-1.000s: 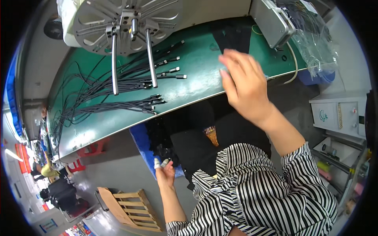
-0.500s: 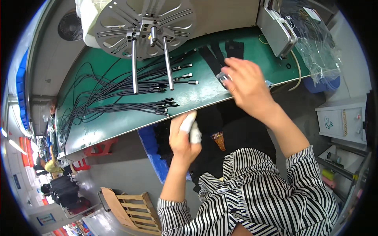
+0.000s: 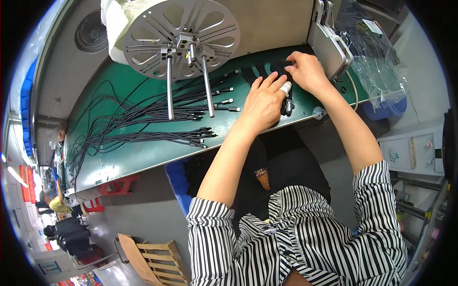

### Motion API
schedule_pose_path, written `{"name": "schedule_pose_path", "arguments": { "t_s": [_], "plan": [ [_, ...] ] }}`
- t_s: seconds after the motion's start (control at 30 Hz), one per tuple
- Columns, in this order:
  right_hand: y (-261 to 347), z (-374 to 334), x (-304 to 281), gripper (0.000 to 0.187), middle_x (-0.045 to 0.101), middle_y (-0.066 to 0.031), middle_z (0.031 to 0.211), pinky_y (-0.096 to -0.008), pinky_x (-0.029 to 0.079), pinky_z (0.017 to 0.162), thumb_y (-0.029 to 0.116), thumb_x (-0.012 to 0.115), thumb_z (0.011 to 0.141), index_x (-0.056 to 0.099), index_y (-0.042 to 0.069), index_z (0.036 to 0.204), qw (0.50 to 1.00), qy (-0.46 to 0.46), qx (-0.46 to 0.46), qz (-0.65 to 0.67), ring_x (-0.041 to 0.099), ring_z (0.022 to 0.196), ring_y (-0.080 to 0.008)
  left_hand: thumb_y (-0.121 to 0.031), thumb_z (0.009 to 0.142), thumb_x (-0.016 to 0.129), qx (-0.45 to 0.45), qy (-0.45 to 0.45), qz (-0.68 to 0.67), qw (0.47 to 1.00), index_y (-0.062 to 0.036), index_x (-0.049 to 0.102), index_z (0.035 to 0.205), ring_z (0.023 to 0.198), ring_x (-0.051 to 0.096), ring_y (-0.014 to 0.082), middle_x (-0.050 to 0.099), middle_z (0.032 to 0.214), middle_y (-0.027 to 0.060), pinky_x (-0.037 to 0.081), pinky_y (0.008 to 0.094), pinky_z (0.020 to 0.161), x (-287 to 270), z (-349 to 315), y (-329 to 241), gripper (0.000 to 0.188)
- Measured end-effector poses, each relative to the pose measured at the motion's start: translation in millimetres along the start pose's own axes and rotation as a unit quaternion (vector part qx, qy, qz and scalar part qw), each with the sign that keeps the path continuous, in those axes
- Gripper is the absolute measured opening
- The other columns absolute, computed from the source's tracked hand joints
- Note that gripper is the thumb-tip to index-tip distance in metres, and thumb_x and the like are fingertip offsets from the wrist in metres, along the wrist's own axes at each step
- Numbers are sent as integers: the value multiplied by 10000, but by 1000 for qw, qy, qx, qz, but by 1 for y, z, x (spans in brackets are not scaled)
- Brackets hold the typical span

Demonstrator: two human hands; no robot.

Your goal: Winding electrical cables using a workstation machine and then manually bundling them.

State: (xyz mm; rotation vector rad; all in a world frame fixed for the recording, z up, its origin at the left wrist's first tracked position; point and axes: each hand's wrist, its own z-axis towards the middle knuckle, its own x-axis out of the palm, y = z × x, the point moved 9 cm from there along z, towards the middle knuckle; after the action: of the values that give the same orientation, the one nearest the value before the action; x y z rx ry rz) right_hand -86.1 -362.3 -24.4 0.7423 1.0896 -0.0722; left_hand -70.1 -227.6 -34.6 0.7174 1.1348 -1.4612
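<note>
Both hands, left (image 3: 263,102) flat, right (image 3: 307,71) pinching, press black strips (image 3: 267,71) beside bagged cables (image 3: 377,57).

Green counter (image 3: 143,157) runs left to right, black cables (image 3: 143,114) fanned across its left half, connector ends near the middle. Metal spoked reel (image 3: 181,35) stands at the back, two steel rods (image 3: 169,88) sticking out over the cables. Round fan (image 3: 90,33) behind it to the left. Clear plastic bags (image 3: 377,62) far right, over a blue bin (image 3: 389,107). Wooden pallet (image 3: 152,260) on the floor below.
</note>
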Motion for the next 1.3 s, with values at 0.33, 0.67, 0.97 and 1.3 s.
{"name": "schedule_pose_path", "arguments": {
  "t_s": [0.33, 0.67, 0.97, 1.3],
  "plan": [
    [37, -75, -102, 89, 674, -56, 895, -196, 432, 588, 66, 594, 903, 647, 21, 959, 876, -321, -83, 351, 545, 661, -60, -7, 715, 548, -9, -14, -8, 1000, -44, 594, 1176, 1310, 389, 277, 501, 1347, 107, 301, 465, 1067, -3, -11, 8, 465],
    [68, -135, -162, 313, 602, -115, 910, -222, 434, 717, 61, 547, 920, 526, -87, 1195, 838, -267, -169, 446, 534, 773, -120, 96, 673, 548, 20, -243, -98, 965, -79, 619, 1133, 1110, 534, 292, 578, 1226, 120, 394, 409, 925, -74, -41, 10, 498],
    [82, -120, -44, 205, 628, -46, 899, -185, 453, 685, 29, 610, 887, 587, -40, 1078, 805, 12, -17, 592, 593, 766, -82, -57, 767, 661, -96, -121, 84, 984, -51, 580, 928, 1033, 532, 316, 591, 1014, 101, 339, 445, 899, -90, -94, 51, 180],
    [118, -119, 3, 128, 609, -5, 843, -188, 444, 631, 58, 629, 878, 667, -9, 979, 737, 155, 27, 657, 532, 708, -49, 16, 875, 573, -145, -250, -299, 910, 25, 604, 1045, 722, 572, 137, 555, 991, 100, 477, 236, 625, -138, -133, -3, 173]
  ]
}}
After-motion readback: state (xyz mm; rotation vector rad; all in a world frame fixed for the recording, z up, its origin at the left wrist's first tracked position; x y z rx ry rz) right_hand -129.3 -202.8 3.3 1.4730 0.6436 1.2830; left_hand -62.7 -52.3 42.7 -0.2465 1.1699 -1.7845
